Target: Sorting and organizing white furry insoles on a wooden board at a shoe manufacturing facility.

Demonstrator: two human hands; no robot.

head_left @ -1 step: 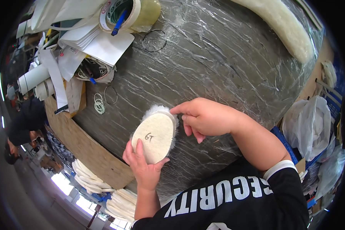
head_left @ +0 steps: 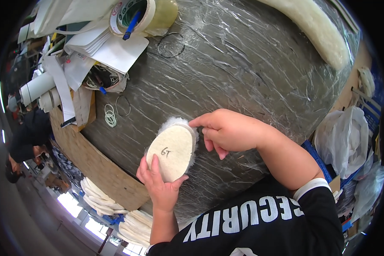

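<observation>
A one-sided hold could let the pad turn

We look first at the bench [head_left: 247, 85], covered in shiny, wrinkled film. If the pad's grip slackened, that surface might let it slide, and a ruck in the film could catch its edge. The long pale roll [head_left: 315, 32] lies well apart at the far right, so we see little trouble there. The papers [head_left: 128, 49] crowd the far left beside the tape [head_left: 164, 19] — a wide sweep of an arm could knock them.

Our left hand [head_left: 161, 184] is closed round the near end of the oval pad [head_left: 176, 147], fingers over its cream face and thumb at the lower right edge. The pad is tilted in front of us; whether its underside rests on the bench, we cannot tell. Our right hand [head_left: 222, 132] is loosely open, one finger stretched to the pad's upper right rim, the others bent and holding nothing we can see.

With the hold all at one end, a hard push at that rim could twist the pad. White fleece [head_left: 173, 120] sticks out around the far edge — tufts could bunch under the fingertip and hide the border. The pale loops [head_left: 110, 116] lie apart, unlikely to snag.
</observation>
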